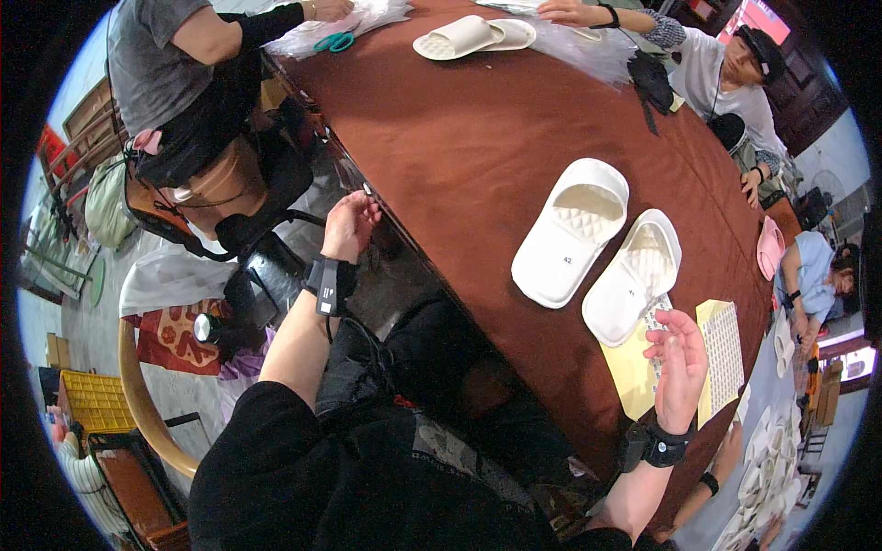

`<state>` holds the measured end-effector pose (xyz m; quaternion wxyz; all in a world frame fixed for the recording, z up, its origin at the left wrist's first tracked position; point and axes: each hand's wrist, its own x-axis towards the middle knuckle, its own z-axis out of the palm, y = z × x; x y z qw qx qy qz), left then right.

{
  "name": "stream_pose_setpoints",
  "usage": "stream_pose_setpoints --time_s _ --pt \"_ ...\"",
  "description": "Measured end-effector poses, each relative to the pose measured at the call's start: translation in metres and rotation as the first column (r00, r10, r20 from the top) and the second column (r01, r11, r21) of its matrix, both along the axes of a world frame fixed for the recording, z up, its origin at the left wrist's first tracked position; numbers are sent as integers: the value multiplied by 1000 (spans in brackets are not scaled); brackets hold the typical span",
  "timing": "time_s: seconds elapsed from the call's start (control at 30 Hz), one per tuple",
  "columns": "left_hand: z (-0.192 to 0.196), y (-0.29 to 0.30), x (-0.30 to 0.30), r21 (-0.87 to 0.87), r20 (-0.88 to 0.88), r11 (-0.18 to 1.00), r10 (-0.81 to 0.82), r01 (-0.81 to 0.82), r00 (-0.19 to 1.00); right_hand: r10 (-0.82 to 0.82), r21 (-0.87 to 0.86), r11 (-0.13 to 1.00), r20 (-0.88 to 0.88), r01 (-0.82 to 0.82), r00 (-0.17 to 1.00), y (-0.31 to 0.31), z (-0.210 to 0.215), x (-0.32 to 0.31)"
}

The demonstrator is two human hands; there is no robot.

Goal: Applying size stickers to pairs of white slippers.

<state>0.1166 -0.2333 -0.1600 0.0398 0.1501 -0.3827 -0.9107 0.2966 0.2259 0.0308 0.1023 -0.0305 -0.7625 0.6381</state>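
Two white slippers lie side by side on the brown-covered table, toes pointing away from me. A small dark-marked label shows on the insole of the left slipper [568,239] and of the right slipper [634,275]. My left hand [352,228] is at the table's edge, its fingers pinched together; a tiny pale spot shows at the fingertips, too small to name. My right hand [678,367] hovers beside the right slipper's heel, over a yellow-backed sticker sheet [625,372], palm turned inward, fingers loosely bent and apart with nothing visible in them.
Another sheet of small labels [723,354] lies right of my right hand. Across the brown tablecloth [432,138] are another pair of slippers [459,39], teal scissors [334,42] and clear plastic bags [606,60]. Co-workers sit around the table. Many slippers [767,468] are piled at the lower right.
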Motion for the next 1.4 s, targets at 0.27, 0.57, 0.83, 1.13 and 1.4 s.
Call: stream_pose_setpoints --time_s 0.27,0.57,0.83,1.13,1.4 --pt "40 12 36 -224 9 954 209 -201 978 -13 1 1000 31 13 999 0 1 0" --pt "139 84 69 -782 -535 390 -20 -486 844 11 -4 1000 -20 -11 1000 5 -1 -1" --pt "156 178 82 -905 -419 216 -612 -367 671 3 -32 999 -18 -3 1000 12 -5 -2" --pt "159 212 62 -924 -316 102 -743 -367 590 19 5 1000 26 -19 999 15 -9 -5" --pt "164 222 49 -928 -221 -10 -790 -373 571 22 10 1000 23 -22 999 15 -6 -3"
